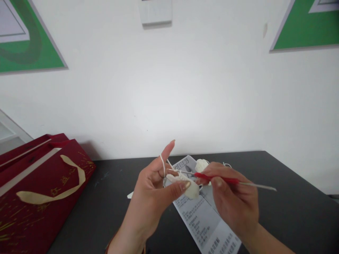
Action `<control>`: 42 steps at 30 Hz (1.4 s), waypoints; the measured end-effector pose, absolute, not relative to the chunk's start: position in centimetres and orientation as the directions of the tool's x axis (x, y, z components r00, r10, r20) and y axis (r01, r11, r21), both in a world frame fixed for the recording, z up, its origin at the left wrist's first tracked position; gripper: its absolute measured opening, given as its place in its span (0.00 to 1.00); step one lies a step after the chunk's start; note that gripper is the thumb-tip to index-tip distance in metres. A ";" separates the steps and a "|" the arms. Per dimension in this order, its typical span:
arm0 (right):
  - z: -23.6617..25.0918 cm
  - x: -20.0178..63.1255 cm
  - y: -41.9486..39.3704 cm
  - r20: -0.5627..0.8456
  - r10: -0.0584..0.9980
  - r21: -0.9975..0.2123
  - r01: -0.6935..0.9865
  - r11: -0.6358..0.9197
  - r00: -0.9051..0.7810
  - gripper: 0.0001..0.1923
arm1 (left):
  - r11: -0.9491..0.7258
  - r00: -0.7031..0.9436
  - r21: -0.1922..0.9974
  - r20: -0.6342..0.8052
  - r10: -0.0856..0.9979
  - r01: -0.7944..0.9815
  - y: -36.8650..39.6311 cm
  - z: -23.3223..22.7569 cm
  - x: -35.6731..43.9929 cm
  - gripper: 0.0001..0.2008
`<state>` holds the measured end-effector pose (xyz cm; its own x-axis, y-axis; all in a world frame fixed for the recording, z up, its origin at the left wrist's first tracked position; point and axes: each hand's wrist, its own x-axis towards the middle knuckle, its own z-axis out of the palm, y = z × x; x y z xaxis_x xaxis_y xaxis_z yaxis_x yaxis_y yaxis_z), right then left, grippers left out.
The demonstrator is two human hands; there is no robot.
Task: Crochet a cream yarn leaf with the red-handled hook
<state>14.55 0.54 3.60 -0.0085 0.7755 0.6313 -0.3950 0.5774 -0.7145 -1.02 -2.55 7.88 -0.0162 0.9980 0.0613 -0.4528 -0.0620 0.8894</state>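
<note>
My left hand pinches a small white crocheted piece between thumb and fingers. Its index finger points up, with white yarn looped around it and running down to the piece. In my right hand is a crochet hook with a red grip, held like a pen. The hook's thin metal tip reaches left to the upper edge of the white piece, where the yarn meets it. Whether the tip is inside a stitch is too small to tell. Behind my right fingers lies a white ball of yarn, partly hidden.
Beneath my hands a printed instruction sheet lies on the dark table. Dark red paper bags with a cream ribbon handle stand at the left. A white wall rises behind the table, with green-framed panels at both upper corners.
</note>
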 end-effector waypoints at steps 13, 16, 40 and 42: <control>4.4 14.3 1.8 0.351 0.904 -0.725 -0.681 0.099 -0.243 0.05 | 0.071 0.165 0.821 0.029 0.986 -0.566 -2.6 7.7 -0.7 0.41; 4.5 14.7 2.4 0.289 0.897 -0.714 -0.699 -0.031 -0.335 0.07 | 0.121 0.226 0.830 0.006 0.974 -0.544 -2.6 7.7 -0.9 0.40; 6.2 18.9 3.4 0.521 0.764 -0.792 -0.549 0.266 -0.381 0.07 | 0.089 0.299 0.986 -0.043 0.953 -0.141 -3.3 7.0 -1.0 0.36; 6.2 18.7 3.5 0.497 0.777 -0.801 -0.548 0.239 -0.386 0.08 | 0.091 0.311 0.987 -0.047 0.949 -0.129 -3.2 7.0 -1.1 0.37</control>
<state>18.68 3.45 6.15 -0.3864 0.7772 0.4967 -0.5484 0.2394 -0.8012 -1.10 -3.23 7.04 0.3111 0.9492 -0.0473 -0.1288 0.0915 0.9874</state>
